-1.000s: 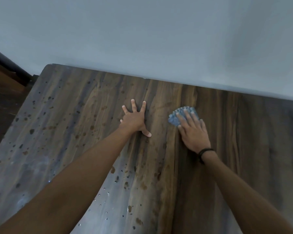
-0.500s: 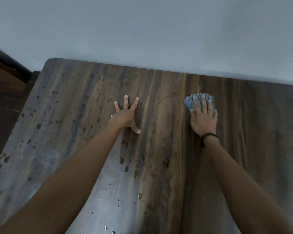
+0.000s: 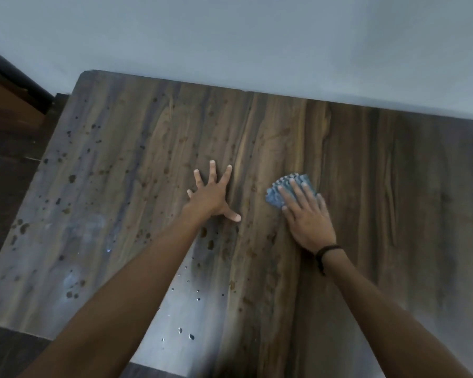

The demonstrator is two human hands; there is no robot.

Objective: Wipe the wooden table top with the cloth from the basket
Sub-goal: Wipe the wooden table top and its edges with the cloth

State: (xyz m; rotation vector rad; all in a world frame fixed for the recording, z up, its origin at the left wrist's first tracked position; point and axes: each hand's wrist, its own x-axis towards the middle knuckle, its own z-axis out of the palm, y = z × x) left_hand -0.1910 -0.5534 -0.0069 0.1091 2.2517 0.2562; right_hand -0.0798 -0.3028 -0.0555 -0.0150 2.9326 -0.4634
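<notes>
A wooden table top (image 3: 366, 173) was seen filling most of the frame, its grain running from the far edge toward the lower edge in streaks of dark brown, tan and grey. Its far edge was set against a plain pale wall (image 3: 257, 36), which took up the upper third of the frame. The left half of the surface was scattered with dark spots (image 3: 72, 178), and small bright droplets (image 3: 180, 330) were seen near the lower middle. A pale grey sheen was spread over the lower left of the top; whether it was moisture or glare could not be told. Dark floor (image 3: 3, 173) was shown at the left edge, and brown furniture (image 3: 6, 110) was cut off in the upper left corner.

The left hand (image 3: 212, 199) was laid flat on the wood at the middle of the frame, fingers straight and spread wide, with nothing held. The right hand (image 3: 307, 218) was pressed palm down just right of it, fingers straight and close together, on a blue cloth (image 3: 274, 198). The cloth was lying on the table top, mostly covered, with its edge showing past the fingertips. A dark wristband (image 3: 325, 252) was worn on the right wrist.
</notes>
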